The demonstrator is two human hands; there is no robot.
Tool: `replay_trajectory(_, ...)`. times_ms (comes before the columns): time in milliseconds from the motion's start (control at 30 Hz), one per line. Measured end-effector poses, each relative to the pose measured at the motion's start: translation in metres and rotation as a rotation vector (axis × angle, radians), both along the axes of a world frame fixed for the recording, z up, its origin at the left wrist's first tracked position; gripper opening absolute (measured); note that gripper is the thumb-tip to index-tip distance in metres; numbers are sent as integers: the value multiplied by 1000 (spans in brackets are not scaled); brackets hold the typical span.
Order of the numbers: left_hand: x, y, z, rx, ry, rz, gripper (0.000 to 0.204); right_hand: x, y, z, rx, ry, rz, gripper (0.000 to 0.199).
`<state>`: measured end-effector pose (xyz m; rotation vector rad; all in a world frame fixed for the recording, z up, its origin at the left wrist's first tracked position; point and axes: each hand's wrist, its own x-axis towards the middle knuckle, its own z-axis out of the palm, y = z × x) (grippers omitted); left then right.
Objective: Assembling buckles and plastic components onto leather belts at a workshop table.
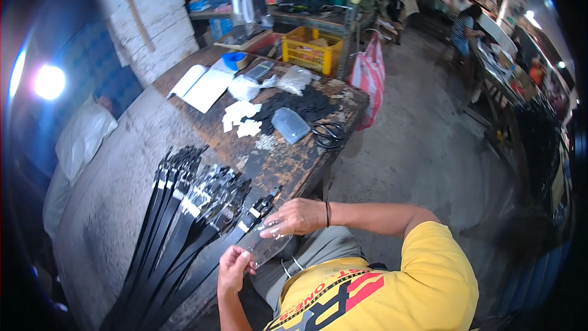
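The person wears a short-sleeved yellow T-shirt [422, 270] with bold red and black lettering [361, 291], grey trousers [334, 244] with a pale drawstring [296, 262], and a thin dark wristband [328, 214] on the right.

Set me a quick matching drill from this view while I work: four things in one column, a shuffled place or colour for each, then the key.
Things:
1. Clear plastic
2. Black straps
3. Open-sided crate
4. Striped bag

Places and colours:
A. Yellow
B. Beside the far right corner of the table
C. Between the left hand and the right hand
D. Lying in bunches on the table

Pairs: 1-C, 2-D, 3-A, 4-B
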<state>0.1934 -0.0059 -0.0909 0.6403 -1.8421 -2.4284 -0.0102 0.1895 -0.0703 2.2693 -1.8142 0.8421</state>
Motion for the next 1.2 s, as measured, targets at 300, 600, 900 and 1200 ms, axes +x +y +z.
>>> replay_trajectory(300,-6,10,18,333,169,-234,56,28,29,20,-3,-116,1,44)
replay_trajectory(600,-14,32,43,-1067,570,38,39,31,29,27,6,-197,84,39)
replay_trajectory(900,-13,34,44,-1084,644,41,18,39,33,40,106,-816,158,34)
replay_trajectory(1200,-19,39,54,-1162,593,-115,22,33,48,46,241,-919,102,35)
